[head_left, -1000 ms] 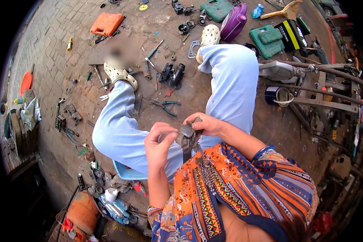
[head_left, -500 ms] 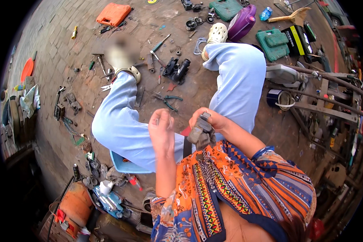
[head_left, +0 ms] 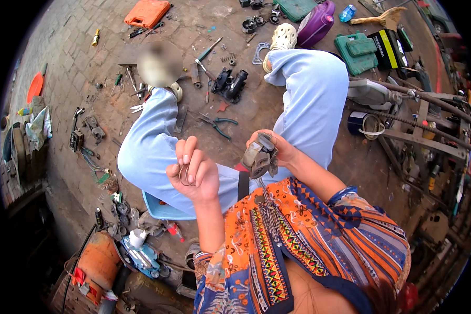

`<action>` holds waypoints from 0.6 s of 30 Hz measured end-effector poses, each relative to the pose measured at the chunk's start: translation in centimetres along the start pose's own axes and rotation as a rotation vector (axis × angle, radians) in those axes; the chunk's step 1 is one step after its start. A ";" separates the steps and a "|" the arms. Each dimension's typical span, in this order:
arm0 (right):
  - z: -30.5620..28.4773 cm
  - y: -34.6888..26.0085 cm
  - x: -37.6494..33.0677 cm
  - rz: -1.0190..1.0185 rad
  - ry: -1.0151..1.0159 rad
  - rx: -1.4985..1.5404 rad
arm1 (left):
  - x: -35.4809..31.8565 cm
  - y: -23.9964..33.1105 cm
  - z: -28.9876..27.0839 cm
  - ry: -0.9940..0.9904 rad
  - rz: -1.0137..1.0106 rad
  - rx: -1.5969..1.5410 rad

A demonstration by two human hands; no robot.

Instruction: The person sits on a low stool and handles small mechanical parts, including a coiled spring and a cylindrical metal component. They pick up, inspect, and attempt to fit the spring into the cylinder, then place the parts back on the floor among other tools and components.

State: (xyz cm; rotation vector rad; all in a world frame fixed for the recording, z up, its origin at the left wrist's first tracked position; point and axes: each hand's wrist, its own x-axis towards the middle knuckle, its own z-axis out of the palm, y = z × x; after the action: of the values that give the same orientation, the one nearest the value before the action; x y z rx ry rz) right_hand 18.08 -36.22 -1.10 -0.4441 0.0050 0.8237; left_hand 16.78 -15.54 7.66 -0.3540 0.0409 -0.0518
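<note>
I sit on a low blue stool [head_left: 159, 209] with my legs in light blue trousers stretched out over a brick floor. My left hand [head_left: 193, 172] is raised in front of me and pinches a small thin metal ring [head_left: 184, 175] between thumb and fingers. My right hand [head_left: 275, 152] grips a grey metal machine part [head_left: 259, 157], held a hand's width to the right of the ring. The two hands are apart.
Pliers [head_left: 220, 124], a screwdriver [head_left: 209, 51] and black metal parts [head_left: 230, 83] lie on the floor between my legs. An orange case [head_left: 147, 11] lies far left, green cases [head_left: 357, 51] and a purple jug [head_left: 319, 23] far right. Metal frame [head_left: 418, 136] at right, blue machine [head_left: 141, 255] at lower left.
My hands were together on the metal part; my left hand has drawn away to the left with the small ring, while my right hand keeps the part.
</note>
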 end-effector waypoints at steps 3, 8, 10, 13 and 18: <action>0.0 0.0 -0.2 0.036 -0.005 -0.015 | -0.4 0.3 0.2 0.004 0.008 0.056; 0.0 0.0 -0.2 0.040 0.016 -0.039 | -1.2 0.4 1.2 0.303 0.091 0.427; -0.1 0.0 -0.3 0.022 0.075 -0.069 | -1.3 -0.1 2.0 0.520 0.095 0.622; -0.2 0.3 -0.3 -0.033 0.164 -0.183 | -2.7 0.3 1.7 0.427 -0.001 1.277; 1.6 -1.1 0.0 -0.102 0.248 -0.512 | -3.7 -1.0 2.8 0.513 -0.135 2.021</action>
State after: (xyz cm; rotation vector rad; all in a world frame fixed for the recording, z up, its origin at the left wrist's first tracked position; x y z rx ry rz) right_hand 18.54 -36.24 0.78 -1.0196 0.0007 0.6604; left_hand 13.14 -15.26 10.77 1.6884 0.4286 -0.2794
